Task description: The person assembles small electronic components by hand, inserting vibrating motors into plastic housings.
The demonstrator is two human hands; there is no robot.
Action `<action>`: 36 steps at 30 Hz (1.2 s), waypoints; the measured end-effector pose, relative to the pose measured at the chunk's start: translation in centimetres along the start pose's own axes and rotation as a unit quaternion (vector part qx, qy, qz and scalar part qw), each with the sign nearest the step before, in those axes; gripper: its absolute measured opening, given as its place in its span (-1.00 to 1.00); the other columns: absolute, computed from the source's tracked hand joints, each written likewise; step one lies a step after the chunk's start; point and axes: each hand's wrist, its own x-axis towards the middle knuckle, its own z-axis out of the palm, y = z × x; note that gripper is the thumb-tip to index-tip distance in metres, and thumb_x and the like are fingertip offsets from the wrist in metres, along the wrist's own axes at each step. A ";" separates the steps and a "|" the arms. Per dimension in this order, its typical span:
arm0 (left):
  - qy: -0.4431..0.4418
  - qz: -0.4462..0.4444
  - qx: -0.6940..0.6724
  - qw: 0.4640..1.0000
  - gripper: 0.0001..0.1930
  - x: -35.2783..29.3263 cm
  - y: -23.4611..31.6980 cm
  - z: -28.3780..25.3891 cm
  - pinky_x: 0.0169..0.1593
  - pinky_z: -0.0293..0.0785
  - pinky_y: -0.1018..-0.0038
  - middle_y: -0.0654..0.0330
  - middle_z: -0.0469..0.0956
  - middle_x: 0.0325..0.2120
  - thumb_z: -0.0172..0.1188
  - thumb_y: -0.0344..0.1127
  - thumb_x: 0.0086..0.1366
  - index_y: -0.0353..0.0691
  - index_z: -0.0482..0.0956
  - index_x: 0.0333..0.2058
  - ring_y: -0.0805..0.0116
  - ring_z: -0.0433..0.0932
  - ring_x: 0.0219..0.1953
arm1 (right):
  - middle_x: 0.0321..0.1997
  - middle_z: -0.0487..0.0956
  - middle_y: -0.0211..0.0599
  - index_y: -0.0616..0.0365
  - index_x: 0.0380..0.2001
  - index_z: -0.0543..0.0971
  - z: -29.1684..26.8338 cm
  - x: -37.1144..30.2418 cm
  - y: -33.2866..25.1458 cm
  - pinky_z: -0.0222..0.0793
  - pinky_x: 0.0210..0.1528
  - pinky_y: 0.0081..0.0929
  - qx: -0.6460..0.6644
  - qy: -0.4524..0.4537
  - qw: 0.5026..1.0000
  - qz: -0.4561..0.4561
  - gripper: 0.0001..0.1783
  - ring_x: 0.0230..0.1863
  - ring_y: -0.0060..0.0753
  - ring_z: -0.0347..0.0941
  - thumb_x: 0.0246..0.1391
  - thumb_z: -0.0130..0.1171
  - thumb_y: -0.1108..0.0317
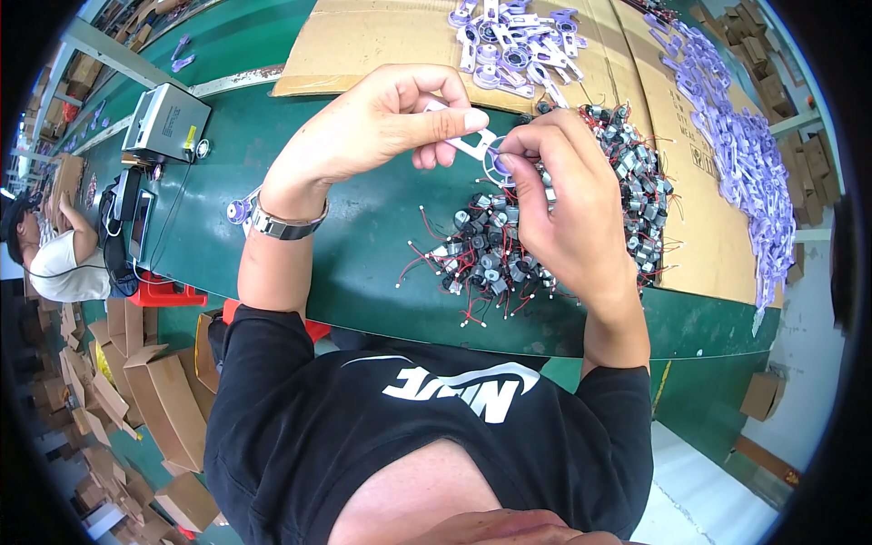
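Note:
Above the green table, my left hand [391, 123] grips the handle end of a white-and-purple plastic housing [472, 145], thumb on top. The housing has a slotted handle and a round ring at its right end. My right hand [572, 200] is closed at that ring, thumb and forefinger pinching its edge. Whether a smaller piece sits between those fingers I cannot tell. Below and around my right hand lies a heap of small motors [490, 250] with red wires and white plugs. A purple-and-white part [239, 212] lies beside my left wrist, partly hidden by the arm.
Flattened cardboard [363, 45] covers the table's far side, bearing a pile of similar housings [518, 45]. Another long pile of purple parts [740, 154] runs down the right. A grey metal box [168, 123] with a cable stands left. A person [64, 245] sits at far left near cartons [163, 400].

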 end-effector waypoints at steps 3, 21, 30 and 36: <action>-0.002 -0.003 -0.007 1.000 -0.80 0.0 0.1 0.1 -0.36 0.45 0.70 0.43 0.58 -0.48 0.31 -0.17 0.47 -0.18 0.61 -0.22 0.69 0.57 -0.41 | -0.30 0.50 -0.13 0.27 -0.32 0.56 0.3 -0.2 0.1 0.44 -0.18 -0.16 -0.010 -0.005 1.000 0.018 -0.79 -0.24 0.00 0.50 -0.03 0.32 0.68; 0.043 0.002 0.006 0.999 -0.80 -0.8 0.7 1.2 -0.35 0.47 0.70 0.44 0.57 -0.49 0.33 -0.19 0.45 -0.20 0.62 -0.26 0.71 0.56 -0.42 | -0.31 0.53 -0.14 0.26 -0.29 0.55 1.4 -0.6 -0.7 0.43 -0.21 -0.19 0.003 0.044 0.998 0.053 -0.80 -0.27 -0.04 0.52 0.01 0.30 0.69; 0.075 0.025 0.002 0.997 -0.78 -0.7 0.4 0.6 -0.36 0.46 0.69 0.43 0.57 -0.50 0.32 -0.16 0.46 -0.20 0.61 -0.24 0.69 0.53 -0.44 | -0.19 0.53 -0.09 0.29 -0.14 0.58 2.0 -0.6 -0.7 0.45 -0.14 -0.23 0.030 0.037 0.998 0.046 -0.77 -0.23 -0.03 0.51 0.11 0.26 0.66; 0.100 0.015 0.036 0.994 -0.75 -0.3 0.2 0.9 -0.35 0.44 0.69 0.43 0.56 -0.51 0.30 -0.11 0.47 -0.18 0.61 -0.23 0.69 0.53 -0.43 | -0.15 0.55 -0.15 0.29 0.02 0.57 1.1 -0.5 0.0 0.50 -0.18 -0.40 0.105 0.062 0.989 0.088 -0.70 -0.19 -0.27 0.57 0.22 0.19 0.67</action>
